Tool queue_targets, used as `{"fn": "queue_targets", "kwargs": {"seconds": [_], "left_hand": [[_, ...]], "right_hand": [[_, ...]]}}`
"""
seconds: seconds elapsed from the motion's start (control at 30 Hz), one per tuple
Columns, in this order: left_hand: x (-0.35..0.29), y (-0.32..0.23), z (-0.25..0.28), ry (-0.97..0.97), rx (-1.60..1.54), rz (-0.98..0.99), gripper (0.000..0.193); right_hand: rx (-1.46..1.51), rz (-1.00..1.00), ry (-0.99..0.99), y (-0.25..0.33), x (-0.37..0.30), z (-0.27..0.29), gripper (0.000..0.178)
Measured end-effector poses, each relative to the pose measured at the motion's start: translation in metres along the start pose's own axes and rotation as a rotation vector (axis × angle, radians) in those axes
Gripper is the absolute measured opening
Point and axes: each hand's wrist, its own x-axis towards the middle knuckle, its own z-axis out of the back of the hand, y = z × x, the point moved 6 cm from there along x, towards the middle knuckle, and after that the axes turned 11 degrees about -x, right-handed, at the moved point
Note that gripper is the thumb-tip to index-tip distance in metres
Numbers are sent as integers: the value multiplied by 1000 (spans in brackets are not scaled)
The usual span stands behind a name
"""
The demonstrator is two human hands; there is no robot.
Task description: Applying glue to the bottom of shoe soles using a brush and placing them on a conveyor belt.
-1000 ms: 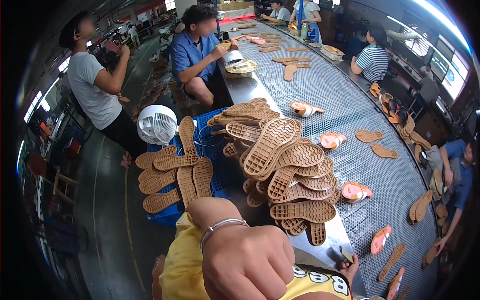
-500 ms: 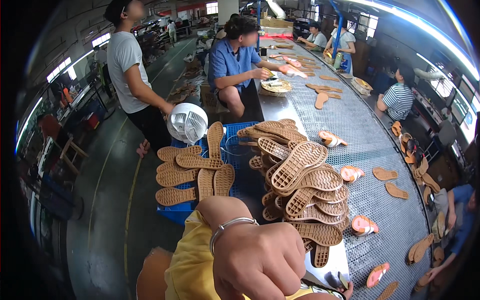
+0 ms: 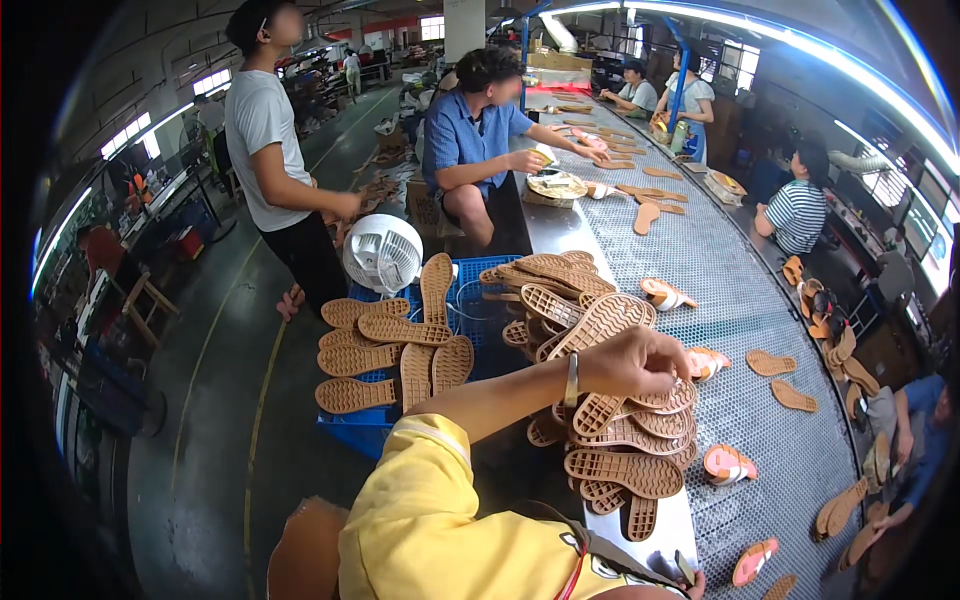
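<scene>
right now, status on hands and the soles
Left hand reaching over the stacked tan shoe soles, fingers curled on the top ones, grip unclear. Right hand only a sliver at bottom edge. Blue crate of more soles at left, nothing blocking.

A big pile of shoe soles (image 3: 610,420) lies on the near end of the long belt (image 3: 720,290). The left hand (image 3: 635,362) rests on top of the pile. Left of the pile sits a crate (image 3: 365,425) with more soles (image 3: 385,345) on it. Behind the crate stands a small fan (image 3: 382,254).
</scene>
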Motion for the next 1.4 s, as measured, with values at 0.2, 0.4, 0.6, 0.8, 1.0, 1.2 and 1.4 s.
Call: {"fn": "queue_targets", "kwargs": {"seconds": [0.2,0.4,0.6,0.8,1.0,1.2,1.4], "left_hand": [[9,65,45,-244,-346,145,13],[11,99,67,-354,-199,258,10],[19,102,67,-266,271,257,13],[17,86,57,-111,358,317,20],[31,126,92,-174,597,237,20],[27,132,104,-107,751,349,19],[32,155,93,-57,714,424,16]], "right_hand": [[1,22,-41,3,3,15,20],[18,48,-95,10,10,35,21],[22,65,-124,11,13,44,22],[8,67,-152,-2,0,61,23],[42,255,-370,1,-26,50,17],[186,281,-153,119,-52,-23,7],[-263,454,89,229,-26,-50,26]]}}
